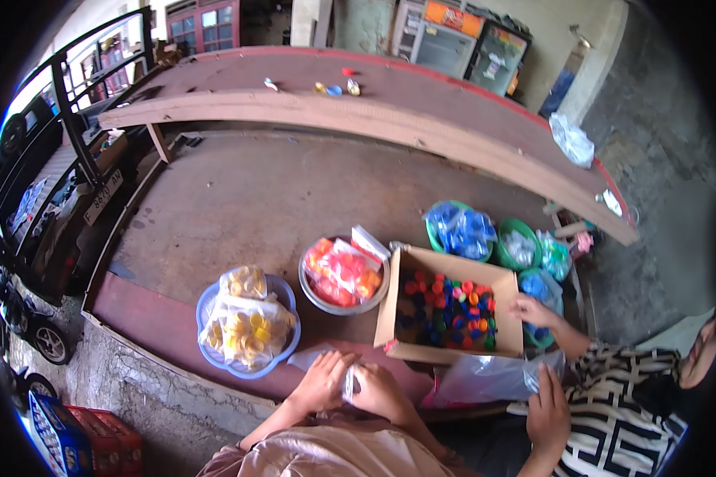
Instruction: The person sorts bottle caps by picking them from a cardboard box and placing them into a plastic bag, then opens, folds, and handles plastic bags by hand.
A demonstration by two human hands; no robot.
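Close to my body, at the table's front edge, my left hand (324,383) and my right hand (380,391) come together with their fingers closed on a clear plastic bag (348,386). A thin film of plastic shows past my left hand. What the bag holds, if anything, I cannot make out. Left of my hands stands a blue basin (289,298) with bagged yellow caps (250,327). Ahead is a metal bowl (326,305) holding bagged red and orange caps (338,274). An open cardboard box (457,270) with many coloured caps (445,310) sits to the right.
At my right a person in a patterned top (612,405) has one hand (533,310) at the box and the other (549,409) by a clear plastic sheet (481,378). Green baskets (433,238) of bagged items stand behind. A raised wooden shelf (334,111) crosses the far side. Crates (95,437) stand lower left.
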